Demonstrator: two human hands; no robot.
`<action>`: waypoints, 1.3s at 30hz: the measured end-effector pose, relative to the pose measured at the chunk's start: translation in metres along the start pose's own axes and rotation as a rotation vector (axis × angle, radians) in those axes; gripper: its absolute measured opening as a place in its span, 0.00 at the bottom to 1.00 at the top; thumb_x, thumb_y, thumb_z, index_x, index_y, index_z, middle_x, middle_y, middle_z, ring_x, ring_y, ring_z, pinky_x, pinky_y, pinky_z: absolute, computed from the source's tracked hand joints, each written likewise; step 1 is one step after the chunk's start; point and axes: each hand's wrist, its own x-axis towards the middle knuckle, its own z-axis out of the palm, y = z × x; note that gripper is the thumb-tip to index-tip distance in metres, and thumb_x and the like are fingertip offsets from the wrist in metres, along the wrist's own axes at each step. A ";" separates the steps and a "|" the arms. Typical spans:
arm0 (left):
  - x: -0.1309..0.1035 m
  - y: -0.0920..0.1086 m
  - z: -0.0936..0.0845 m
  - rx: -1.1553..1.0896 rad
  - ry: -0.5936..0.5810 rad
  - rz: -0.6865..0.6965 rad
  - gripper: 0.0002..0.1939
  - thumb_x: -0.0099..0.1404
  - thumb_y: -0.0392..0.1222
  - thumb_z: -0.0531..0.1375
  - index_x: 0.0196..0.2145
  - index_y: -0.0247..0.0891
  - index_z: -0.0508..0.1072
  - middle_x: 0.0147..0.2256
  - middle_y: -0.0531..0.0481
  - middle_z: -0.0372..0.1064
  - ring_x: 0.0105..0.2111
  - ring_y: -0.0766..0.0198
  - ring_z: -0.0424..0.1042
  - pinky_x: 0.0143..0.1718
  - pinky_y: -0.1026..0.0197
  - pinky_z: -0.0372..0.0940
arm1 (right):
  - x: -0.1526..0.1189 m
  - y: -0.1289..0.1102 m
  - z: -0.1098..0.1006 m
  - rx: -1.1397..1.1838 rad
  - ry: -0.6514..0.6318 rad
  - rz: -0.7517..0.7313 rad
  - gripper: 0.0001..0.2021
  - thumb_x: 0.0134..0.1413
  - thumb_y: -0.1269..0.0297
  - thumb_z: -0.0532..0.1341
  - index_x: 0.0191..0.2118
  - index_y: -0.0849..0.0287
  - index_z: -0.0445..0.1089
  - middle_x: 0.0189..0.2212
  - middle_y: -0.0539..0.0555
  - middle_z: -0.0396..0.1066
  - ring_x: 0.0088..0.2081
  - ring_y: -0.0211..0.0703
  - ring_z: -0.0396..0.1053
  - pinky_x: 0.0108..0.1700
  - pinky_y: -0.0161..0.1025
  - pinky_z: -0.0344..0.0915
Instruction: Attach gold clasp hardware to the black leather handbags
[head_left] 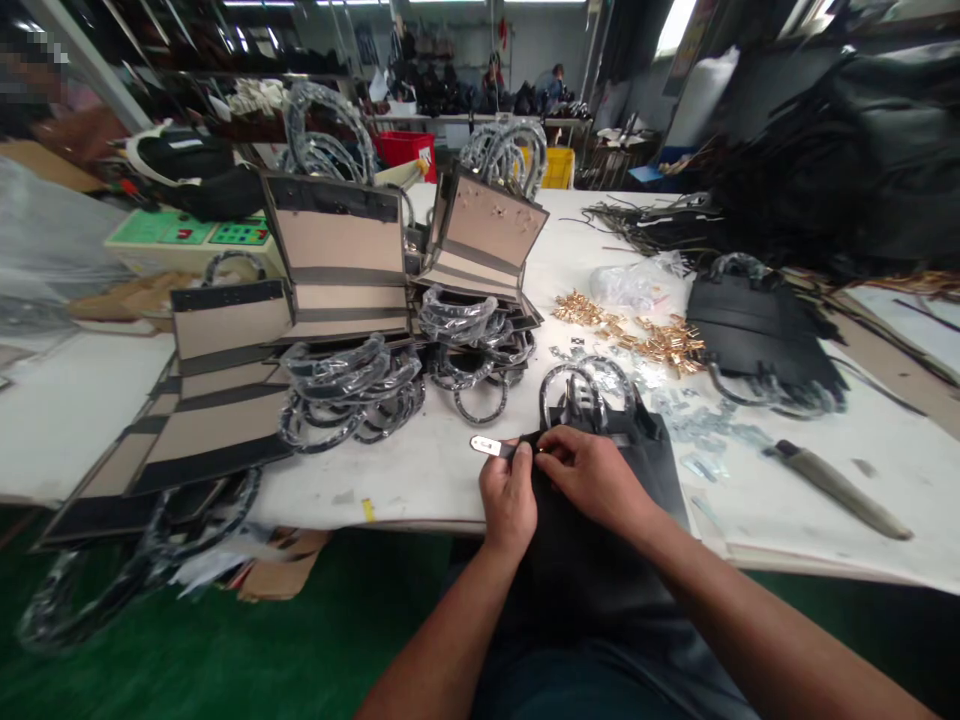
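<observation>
A black bag (592,540) with plastic-wrapped handles (574,385) lies over the table's front edge and the person's lap. My left hand (510,500) is closed on a dark strap whose end carries a silver metal plate (486,446), pointing left. Beside it, my right hand (592,475) pinches at the strap's other end, at the bag's upper edge; a tiny gold-coloured piece shows between its fingertips. Whether that piece is fixed to the strap cannot be made out.
Opened bag panels (345,245) with wrapped handles stand at the left. Gold fittings (667,343), small metal plates (709,425), a black bag (757,325) and a dark-handled tool (844,490) lie right on the white table (420,480). People sit far behind.
</observation>
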 end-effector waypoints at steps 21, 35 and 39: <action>0.003 0.000 -0.002 -0.021 0.010 -0.007 0.14 0.69 0.51 0.62 0.38 0.36 0.79 0.36 0.48 0.78 0.41 0.57 0.75 0.45 0.61 0.66 | -0.006 0.012 0.016 0.221 0.176 0.092 0.08 0.57 0.58 0.67 0.38 0.55 0.75 0.27 0.48 0.77 0.25 0.41 0.75 0.30 0.36 0.67; 0.006 0.001 -0.006 0.004 -0.032 -0.062 0.14 0.68 0.51 0.63 0.37 0.36 0.79 0.35 0.49 0.78 0.40 0.58 0.75 0.45 0.60 0.66 | -0.013 0.000 0.003 -0.593 -0.047 -0.149 0.14 0.74 0.61 0.51 0.39 0.56 0.70 0.34 0.54 0.79 0.32 0.43 0.75 0.31 0.38 0.52; 0.009 -0.003 -0.008 0.005 -0.052 -0.026 0.14 0.68 0.51 0.63 0.37 0.37 0.79 0.36 0.50 0.77 0.40 0.58 0.74 0.46 0.60 0.66 | -0.001 0.001 0.002 -0.549 -0.081 -0.096 0.12 0.73 0.60 0.53 0.40 0.55 0.71 0.35 0.53 0.79 0.36 0.44 0.76 0.34 0.36 0.55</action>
